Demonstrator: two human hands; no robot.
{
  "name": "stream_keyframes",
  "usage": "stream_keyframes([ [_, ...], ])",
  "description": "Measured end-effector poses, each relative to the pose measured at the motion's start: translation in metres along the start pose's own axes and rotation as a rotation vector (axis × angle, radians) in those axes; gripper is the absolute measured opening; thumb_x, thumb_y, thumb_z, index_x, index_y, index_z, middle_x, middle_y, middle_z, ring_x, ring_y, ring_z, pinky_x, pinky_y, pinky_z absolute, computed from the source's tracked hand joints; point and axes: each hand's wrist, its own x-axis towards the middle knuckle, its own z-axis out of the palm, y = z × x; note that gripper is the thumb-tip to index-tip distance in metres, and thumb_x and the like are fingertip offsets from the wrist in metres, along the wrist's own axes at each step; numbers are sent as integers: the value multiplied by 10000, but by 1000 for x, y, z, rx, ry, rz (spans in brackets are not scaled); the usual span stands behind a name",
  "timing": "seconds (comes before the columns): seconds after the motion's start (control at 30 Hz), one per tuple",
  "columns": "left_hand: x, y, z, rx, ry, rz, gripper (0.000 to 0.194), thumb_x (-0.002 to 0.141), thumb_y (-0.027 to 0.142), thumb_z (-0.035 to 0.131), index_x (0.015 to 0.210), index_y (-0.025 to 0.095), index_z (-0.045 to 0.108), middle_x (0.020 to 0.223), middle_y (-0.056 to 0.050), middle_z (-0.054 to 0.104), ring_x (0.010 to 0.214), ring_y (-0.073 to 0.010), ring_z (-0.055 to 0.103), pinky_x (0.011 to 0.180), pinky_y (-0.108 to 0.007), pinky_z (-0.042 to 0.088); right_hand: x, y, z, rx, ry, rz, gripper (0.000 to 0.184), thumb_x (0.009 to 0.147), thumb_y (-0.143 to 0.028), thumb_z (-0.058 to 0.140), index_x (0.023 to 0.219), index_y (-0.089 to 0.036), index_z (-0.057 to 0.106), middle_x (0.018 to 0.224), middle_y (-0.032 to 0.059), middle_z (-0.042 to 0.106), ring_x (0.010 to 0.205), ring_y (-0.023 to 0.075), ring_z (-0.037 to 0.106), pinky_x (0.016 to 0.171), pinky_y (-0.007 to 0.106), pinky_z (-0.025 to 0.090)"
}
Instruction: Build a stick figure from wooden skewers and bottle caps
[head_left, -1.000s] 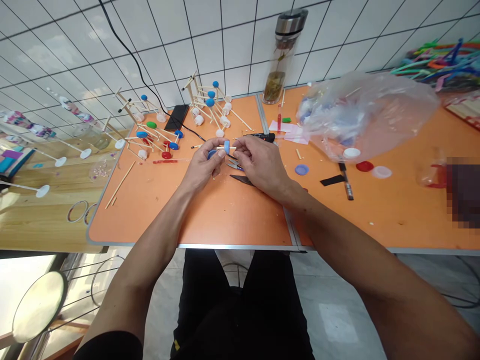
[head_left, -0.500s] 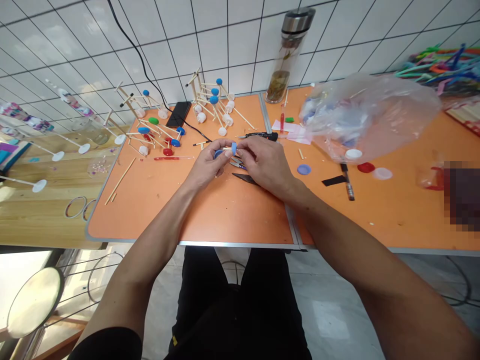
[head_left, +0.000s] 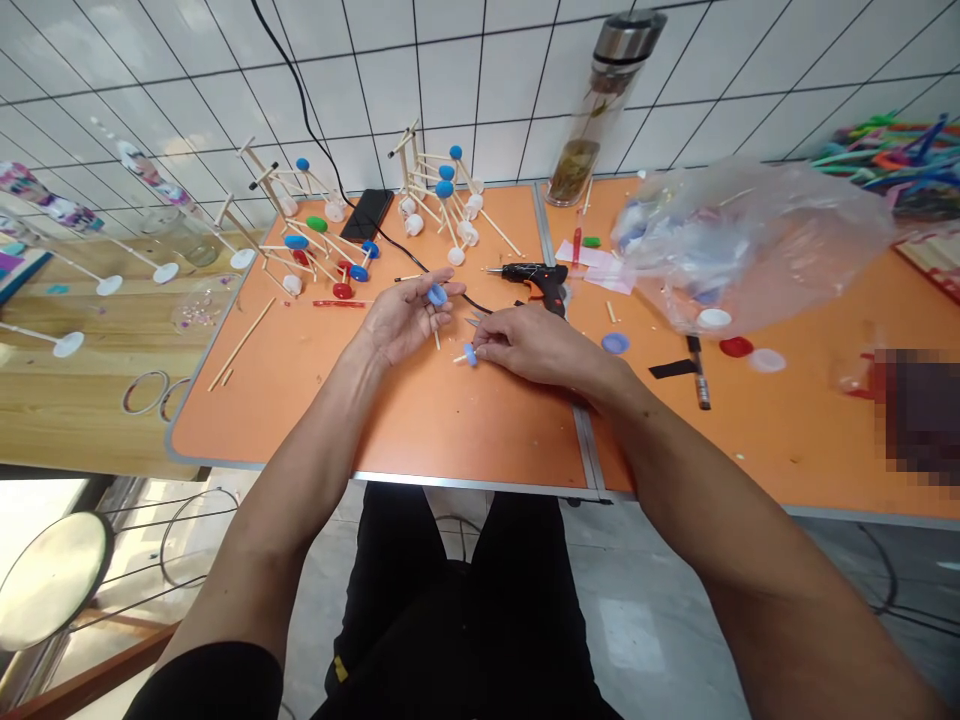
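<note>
My left hand [head_left: 401, 322] is turned palm up with its fingers loosely curled, and a blue bottle cap [head_left: 437, 295] rests held at the fingertips. Lower and to the right, my right hand [head_left: 536, 342] pinches a second blue cap with a short wooden stick [head_left: 470, 355] through it, low over the orange table [head_left: 465, 430]. A black hot glue gun [head_left: 534, 280] lies just beyond my right hand, its nozzle pointing left. Pointed metal tool tips show between the hands; the rest is hidden under my right hand.
Stick frames with caps, one on the left [head_left: 319, 240] and one further back [head_left: 442, 195], stand near a phone [head_left: 367, 215]. To the right are a glass tea bottle [head_left: 581, 150], a plastic bag [head_left: 765, 240], a loose blue cap [head_left: 615, 343] and a marker [head_left: 701, 375].
My hands have moved apart. The left has opened out palm up with one blue cap; the right has come down nearer me with the cap on the stick. The glue gun is more visible.
</note>
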Motion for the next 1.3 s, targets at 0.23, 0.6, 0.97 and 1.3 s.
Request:
stream_keyframes([
  [0.23,2,-6,-9,71,-61,134,150,965,74,759,1089,152,794,1141,-109,885,917,-128,825,1006,-268,651,-2,-8,-3,63,35,63,185,997,-248,670,953,-205,845,932,61,828,825,219,693,760,342,404],
  [0.6,8,-24,-6,351,-209,477,611,722,462,1095,1224,253,816,1280,-89,884,1276,-272,820,1163,-405,597,3,-7,4,139,672,46,118,968,-228,623,926,-230,732,859,46,763,797,224,658,782,367,486],
  [0.97,5,-24,-1,419,-225,554,539,762,518,1069,1159,223,854,1300,-128,882,1289,-300,827,1163,-427,626,3,-7,5,47,614,16,138,968,-175,610,900,-216,722,877,68,762,816,228,662,802,366,472],
  [1.3,2,-4,-9,149,-78,295,279,951,263,935,1203,198,836,1412,-131,849,1419,-293,780,1229,-385,627,-8,-18,-10,-56,-61,100,200,1016,-274,664,978,-225,854,929,55,829,848,223,698,731,339,378],
])
